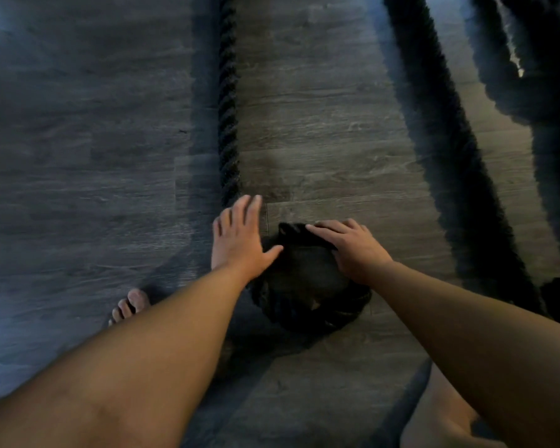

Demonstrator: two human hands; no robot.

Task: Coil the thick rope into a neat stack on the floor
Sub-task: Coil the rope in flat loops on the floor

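The thick rope (pixel 227 92) lies on the wood-grain floor (pixel 78 140). One stretch runs straight in from the far side of the floor to a small coil (pixel 307 299) begun right in front of the person. A second, blurred stretch (pixel 450 163) runs along the right, well apart from the coil, and more rope is heaped toward the far right corner (pixel 530 59).

The left hand (pixel 240 240) lies flat with its fingers straight and spread, resting where the straight stretch meets the coil and holding nothing. The right hand (pixel 353 250) presses on the smooth capped end (pixel 290 230) at the top of the coil. Its fingers are laid across the end, not wrapped round it, and its thumb is hidden. A bare foot (pixel 131 305) stands just to the left of the left forearm.

The rope looks heavy and stiff, with a coarse twisted lay that should grip well but resist tight bends. It will probably spring open unless the centre is pinned. The best hold is likely on the straight stretch just beyond the coil, feeding it round while the other hand keeps the end down.
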